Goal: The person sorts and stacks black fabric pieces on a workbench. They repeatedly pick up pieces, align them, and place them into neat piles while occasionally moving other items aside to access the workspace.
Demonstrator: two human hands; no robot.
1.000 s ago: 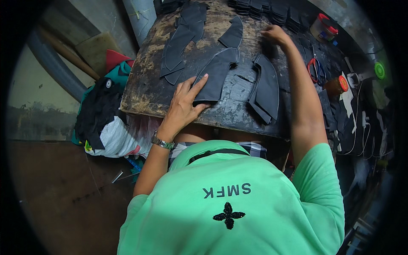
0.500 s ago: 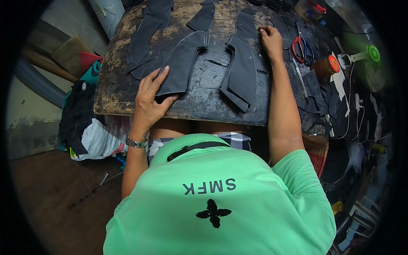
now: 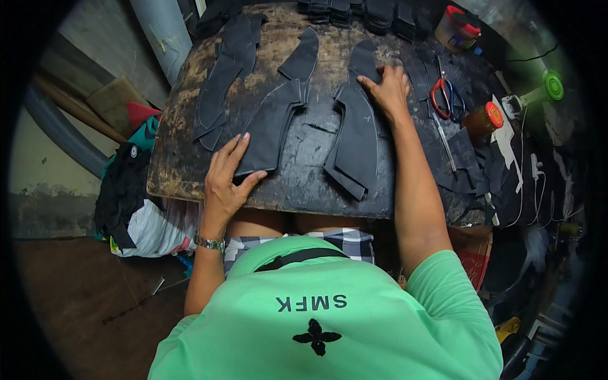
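At the near edge of the desk (image 3: 190,183), toward its left corner, the person's left hand (image 3: 225,180) lies flat and open, fingers spread, its fingertips pressing on the near end of a dark cut fabric piece (image 3: 269,130). It clasps nothing — the palm sits mostly on bare, worn board and only the fingers overlap the cloth. That piece runs with its long axis from the near edge away toward the far edge, leaning a little to the right, so it stretches onward from the left grip and the left hand is plainly the nearer one to it.

Farther across, the right hand (image 3: 386,88) reaches past the middle of the desk and rests, also flat and open, on the far end of a second dark piece (image 3: 354,142) whose length comes back toward the near edge — nothing is pinched there either.

Beyond, toward the far right corner, red-handled scissors (image 3: 443,98) and a red-lidded jar (image 3: 481,121) lie; stacks of dark pieces (image 3: 361,11) line the far edge.
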